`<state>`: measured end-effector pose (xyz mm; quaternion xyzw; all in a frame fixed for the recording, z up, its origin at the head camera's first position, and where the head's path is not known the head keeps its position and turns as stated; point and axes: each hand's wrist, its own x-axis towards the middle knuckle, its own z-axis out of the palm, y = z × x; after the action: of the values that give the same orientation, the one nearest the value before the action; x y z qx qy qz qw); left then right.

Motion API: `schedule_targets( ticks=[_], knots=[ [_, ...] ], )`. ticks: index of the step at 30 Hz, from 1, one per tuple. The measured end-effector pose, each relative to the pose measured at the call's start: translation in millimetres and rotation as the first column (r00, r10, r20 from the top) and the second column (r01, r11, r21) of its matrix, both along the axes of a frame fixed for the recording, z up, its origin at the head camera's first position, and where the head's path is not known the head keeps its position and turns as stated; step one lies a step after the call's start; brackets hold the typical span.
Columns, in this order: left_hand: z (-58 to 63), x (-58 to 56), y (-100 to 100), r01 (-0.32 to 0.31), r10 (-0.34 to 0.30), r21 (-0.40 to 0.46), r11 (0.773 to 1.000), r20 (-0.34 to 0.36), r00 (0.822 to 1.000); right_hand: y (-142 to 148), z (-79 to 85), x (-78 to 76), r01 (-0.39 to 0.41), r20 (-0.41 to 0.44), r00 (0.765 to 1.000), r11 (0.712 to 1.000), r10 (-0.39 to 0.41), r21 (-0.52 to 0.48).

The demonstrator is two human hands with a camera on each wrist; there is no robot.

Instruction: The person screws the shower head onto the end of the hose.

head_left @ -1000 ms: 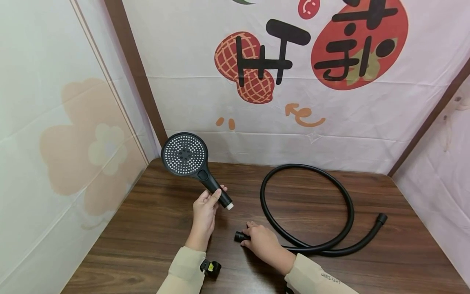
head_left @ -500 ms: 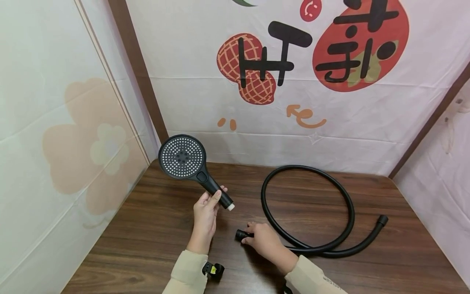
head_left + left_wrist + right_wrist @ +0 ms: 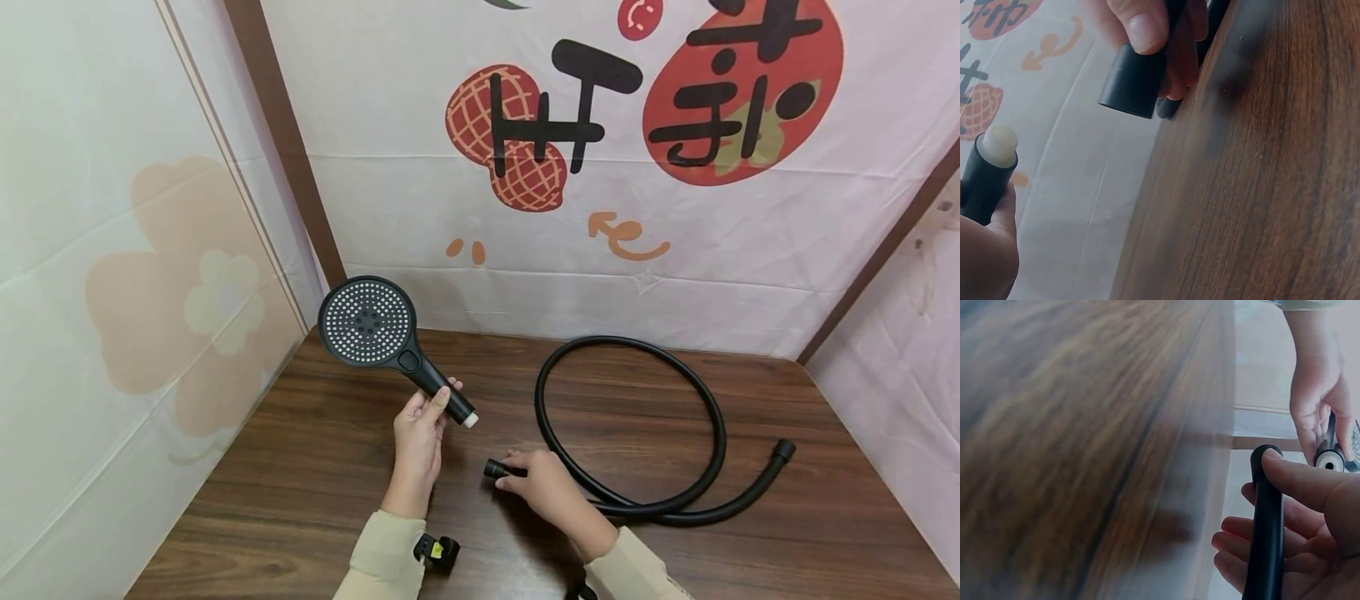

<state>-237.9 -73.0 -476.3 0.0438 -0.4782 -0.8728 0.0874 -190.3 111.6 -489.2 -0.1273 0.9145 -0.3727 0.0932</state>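
Observation:
My left hand [image 3: 420, 442] grips the handle of a black shower head [image 3: 367, 321], its round face of pale nozzles turned toward the head camera. A white connector [image 3: 1000, 144] sticks out of the handle's lower end. With thumb and fingers my right hand [image 3: 547, 487] pinches one end of a black shower hose [image 3: 720, 433]. The hose's end fitting [image 3: 1132, 84] points left, a short way below and right of the connector, and the two are apart. In the right wrist view the thumb lies on the hose near its tip, the other fingers behind it.
The hose loops across the right of the brown wooden table [image 3: 300, 500], its other end [image 3: 783, 450] lying near the right edge. A printed cloth [image 3: 420, 208] hangs behind the table. A black strap device [image 3: 437, 550] sits at the left cuff.
My right hand has risen slightly with the hose end, which now sits a little higher and further right. The left hand and shower head have hardly moved.

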Motion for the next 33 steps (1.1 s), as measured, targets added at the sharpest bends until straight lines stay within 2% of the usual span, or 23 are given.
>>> schedule_targets(
  ticks=[7,15,18,27,33],
  knots=[
    [0.1,0.3,1,-0.007,0.007,0.008,1.0,0.002,1.0,2,0.0,-1.9,0.022,-0.028,0.999,0.999,-0.024,-0.046],
    [0.7,0.0,2,-0.011,0.011,0.016,1.0,-0.001,1.0,5,2.4,-4.6,0.038,-0.024,0.999,0.995,-0.04,-0.097],
    [-2.3,-3.3,2,-0.02,0.02,0.017,1.0,-0.012,1.0,6,-0.4,-9.8,0.045,-0.037,0.998,0.992,-0.05,-0.12],
    [0.7,-1.6,3,-0.059,0.06,0.037,0.998,-0.026,0.998,4,4.7,-13.0,0.087,-0.032,0.995,0.98,-0.094,-0.18],
    [3.7,-0.1,5,-0.081,0.082,0.057,0.995,-0.02,0.996,2,9.4,-13.4,0.136,-0.025,0.989,0.96,-0.147,-0.246]
  ],
)
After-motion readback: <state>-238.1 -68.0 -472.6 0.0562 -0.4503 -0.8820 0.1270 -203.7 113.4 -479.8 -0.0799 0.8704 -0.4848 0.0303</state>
